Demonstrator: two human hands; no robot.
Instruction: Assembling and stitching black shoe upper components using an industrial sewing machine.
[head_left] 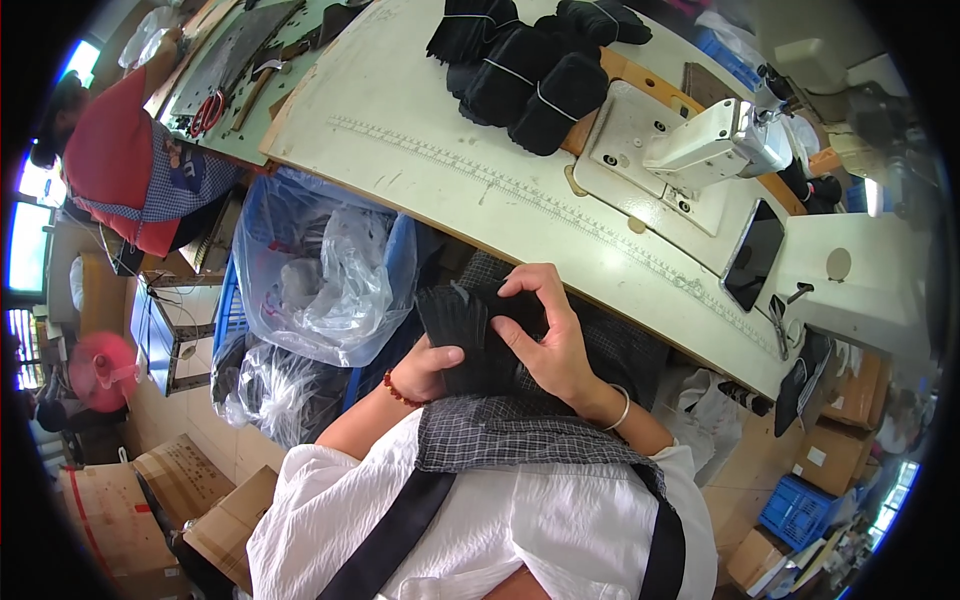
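My left hand (428, 368) grips a thick stack of black fabric pieces (455, 325) over my lap, its thumb lying across the near side. The layered edges of the stack fan out at the upper left. My right hand (552, 350) is just right of the stack, thumb and forefinger curved and apart. Dark cloth lies behind that gap, and I see nothing pinched there. Below both hands spreads a dark checked apron (520, 435). On the sewing table (400, 110) ahead lie several banded bundles of black pieces (500, 75).
A sewing machine (700, 150) stands at the table's right, near a phone (754, 255) and small scissors (778, 318). A ruler strip (540, 205) runs along the table. Left of my lap is a plastic-lined blue crate (235, 310). Another person (130, 160) sits at far left.
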